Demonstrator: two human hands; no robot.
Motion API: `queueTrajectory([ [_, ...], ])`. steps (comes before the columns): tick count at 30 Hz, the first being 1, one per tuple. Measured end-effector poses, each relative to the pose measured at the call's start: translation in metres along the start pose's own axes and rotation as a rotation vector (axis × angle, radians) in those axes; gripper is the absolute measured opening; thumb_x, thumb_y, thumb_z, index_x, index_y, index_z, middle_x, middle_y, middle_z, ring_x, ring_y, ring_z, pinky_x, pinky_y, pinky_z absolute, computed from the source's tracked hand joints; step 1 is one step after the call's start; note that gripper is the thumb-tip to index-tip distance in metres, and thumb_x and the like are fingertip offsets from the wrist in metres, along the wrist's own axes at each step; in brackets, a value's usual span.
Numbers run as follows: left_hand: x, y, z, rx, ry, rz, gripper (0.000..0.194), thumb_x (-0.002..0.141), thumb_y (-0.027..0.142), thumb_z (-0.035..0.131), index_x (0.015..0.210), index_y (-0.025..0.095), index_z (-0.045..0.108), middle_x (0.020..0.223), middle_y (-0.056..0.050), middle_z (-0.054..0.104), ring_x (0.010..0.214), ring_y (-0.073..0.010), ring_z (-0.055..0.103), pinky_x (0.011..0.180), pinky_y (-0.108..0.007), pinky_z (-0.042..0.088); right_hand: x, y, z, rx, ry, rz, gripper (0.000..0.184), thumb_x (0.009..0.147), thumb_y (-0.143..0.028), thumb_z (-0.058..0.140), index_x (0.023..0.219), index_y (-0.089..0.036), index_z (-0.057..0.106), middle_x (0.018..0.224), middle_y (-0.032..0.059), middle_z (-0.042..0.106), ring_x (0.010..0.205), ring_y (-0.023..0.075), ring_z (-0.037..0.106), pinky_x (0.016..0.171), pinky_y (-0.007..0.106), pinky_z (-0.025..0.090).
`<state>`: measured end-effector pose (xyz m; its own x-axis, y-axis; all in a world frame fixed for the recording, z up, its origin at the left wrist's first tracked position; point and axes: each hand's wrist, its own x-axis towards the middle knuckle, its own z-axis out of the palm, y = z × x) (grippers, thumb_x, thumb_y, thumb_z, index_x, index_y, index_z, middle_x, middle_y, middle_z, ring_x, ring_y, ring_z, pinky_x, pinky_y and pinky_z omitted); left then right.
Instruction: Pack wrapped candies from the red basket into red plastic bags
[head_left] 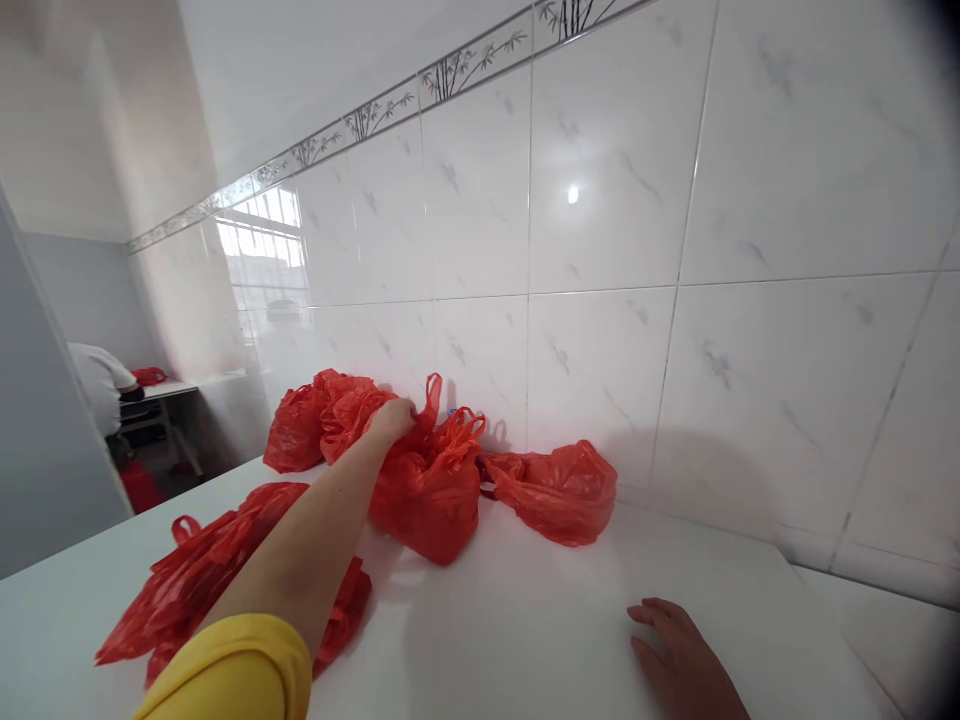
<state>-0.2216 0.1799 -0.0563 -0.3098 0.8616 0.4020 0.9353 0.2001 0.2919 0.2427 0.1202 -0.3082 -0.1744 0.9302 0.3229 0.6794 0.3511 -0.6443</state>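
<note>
Below left of the frame's centre, the left hand (395, 418), nearly closed, is clasping the top of the bag (433, 505), gathering both handles (433, 393) probably being steadier, while the right hand (671, 642), loosely open and seemingly empty, is showing over the worktop (517, 640) at lower right.

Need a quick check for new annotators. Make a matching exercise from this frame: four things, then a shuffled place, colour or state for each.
1. Left hand
2. Right hand
3. Sleeve
4. Rightmost red bag

A. Yellow
B. Apart from every bag, fingers slightly curled
C. Lies on the white table by the tiled wall
D. At the bunched bags

Pairs: 1-D; 2-B; 3-A; 4-C
</note>
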Motion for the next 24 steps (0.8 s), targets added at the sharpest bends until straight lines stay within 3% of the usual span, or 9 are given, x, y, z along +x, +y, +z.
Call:
queueTrajectory([
  [5, 0.005, 0.004, -0.027, -0.073, 0.054, -0.080, 0.031, 0.088, 0.033, 0.054, 0.114, 0.015, 0.055, 0.114, -0.008, 0.058, 0.097, -0.0206, 0.059, 0.082, -0.041, 0.051, -0.001, -0.008, -0.003, 0.030, 0.013, 0.000, 0.030, 0.077, -0.037, 0.051, 0.099, -0.024, 0.068, 0.121, 0.0057, 0.056, 0.109, 0.0231, 0.057, 0.089, 0.032, 0.050],
  [9, 0.000, 0.020, -0.049, -0.180, 0.149, -0.061, 0.030, 0.088, 0.034, 0.054, 0.111, 0.014, 0.056, 0.109, -0.008, 0.060, 0.092, -0.0194, 0.060, 0.079, -0.039, 0.052, -0.001, -0.010, -0.004, 0.047, 0.039, -0.005, 0.029, 0.075, -0.036, 0.052, 0.097, -0.025, 0.068, 0.119, 0.0052, 0.058, 0.106, 0.0219, 0.058, 0.087, 0.027, 0.049],
  [12, -0.013, 0.048, -0.063, -0.278, 0.225, 0.027, 0.029, 0.089, 0.035, 0.053, 0.109, 0.013, 0.056, 0.103, -0.007, 0.061, 0.087, -0.0174, 0.061, 0.075, -0.037, 0.053, -0.002, -0.014, -0.005, 0.072, 0.056, 0.014, 0.027, 0.075, -0.036, 0.052, 0.095, -0.027, 0.068, 0.118, 0.0036, 0.059, 0.106, 0.0219, 0.058, 0.085, 0.028, 0.050],
  [15, -0.041, 0.089, -0.069, -0.375, 0.254, 0.189, 0.022, 0.091, 0.028, 0.048, 0.105, 0.013, 0.056, 0.092, -0.004, 0.062, 0.078, -0.0148, 0.060, 0.070, -0.032, 0.051, -0.002, -0.018, -0.005, 0.129, 0.062, 0.030, 0.027, 0.073, -0.037, 0.055, 0.094, -0.026, 0.068, 0.117, 0.0035, 0.059, 0.107, 0.0231, 0.057, 0.088, 0.031, 0.048],
  [19, -0.105, 0.148, -0.057, -0.438, 0.177, 0.455, 0.014, 0.085, 0.019, 0.049, 0.092, 0.021, 0.060, 0.086, 0.001, 0.066, 0.079, -0.0142, 0.060, 0.071, -0.026, 0.049, -0.003, -0.023, -0.013, 0.332, 0.148, 0.186, 0.050, 0.071, -0.050, 0.057, 0.114, -0.025, 0.058, 0.115, 0.0062, 0.059, 0.098, 0.0235, 0.061, 0.080, 0.032, 0.052],
  [22, -0.154, 0.180, -0.029, -0.424, 0.045, 0.622, 0.015, 0.078, 0.014, 0.054, 0.084, 0.024, 0.063, 0.087, 0.003, 0.068, 0.083, -0.0149, 0.061, 0.072, -0.025, 0.048, -0.006, -0.025, -0.030, 0.508, 0.308, 0.321, 0.061, 0.074, -0.061, 0.054, 0.123, -0.024, 0.049, 0.111, 0.0075, 0.059, 0.088, 0.0229, 0.064, 0.069, 0.031, 0.054],
  [24, -0.180, 0.189, -0.006, -0.394, -0.093, 0.726, 0.018, 0.077, 0.019, 0.058, 0.092, 0.026, 0.064, 0.097, 0.002, 0.068, 0.088, -0.0161, 0.062, 0.072, -0.025, 0.048, -0.009, -0.027, -0.044, 0.621, 0.423, 0.387, 0.060, 0.077, -0.063, 0.050, 0.122, -0.023, 0.047, 0.109, 0.0074, 0.059, 0.084, 0.0221, 0.064, 0.064, 0.031, 0.054],
])
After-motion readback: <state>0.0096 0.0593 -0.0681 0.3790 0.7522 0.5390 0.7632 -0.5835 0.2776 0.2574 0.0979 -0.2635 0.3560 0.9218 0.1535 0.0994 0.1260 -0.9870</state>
